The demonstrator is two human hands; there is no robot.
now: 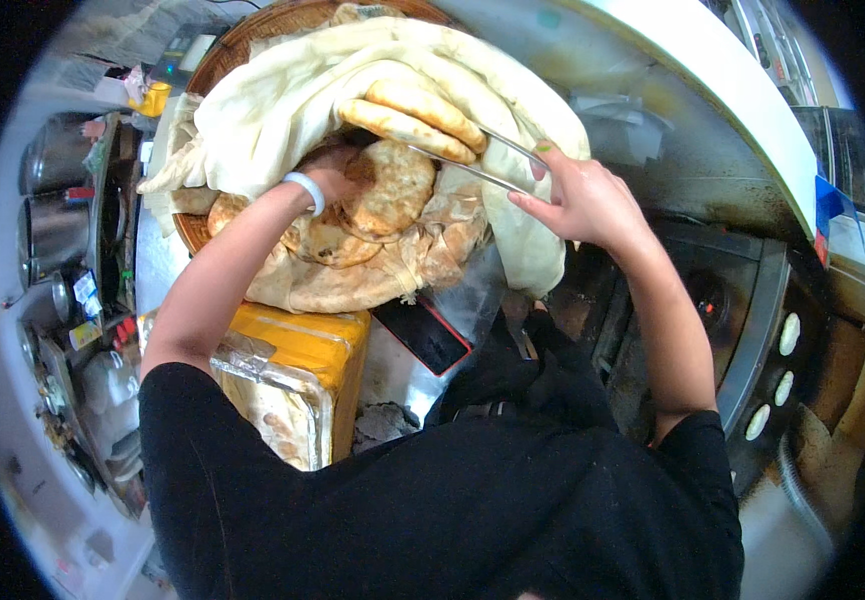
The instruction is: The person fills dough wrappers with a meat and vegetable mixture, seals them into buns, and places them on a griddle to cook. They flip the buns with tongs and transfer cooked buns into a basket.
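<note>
My right hand (579, 191) grips metal tongs (470, 171) between thumb and fingers. Between the tong arms are two round browned flatbreads (414, 127), one against the other and tilted on edge. My left hand (331, 169), with a pale bracelet at the wrist, reaches in under the folds of a thick off-white cloth (275, 97). Its fingers are shadowed and blurred beside another flatbread (393, 184), so I cannot tell whether they hold it. More flatbreads (335, 244) lie below in a cloth-lined woven basket (191, 231).
A phone with a red edge (429, 337) lies on the metal surface near my waist. A yellow taped box (305, 330) stands below the basket. On the right, several small pale dough pieces (790, 334) rest on a dark surface beside dark equipment (702, 277). Pots (61, 232) stand far left.
</note>
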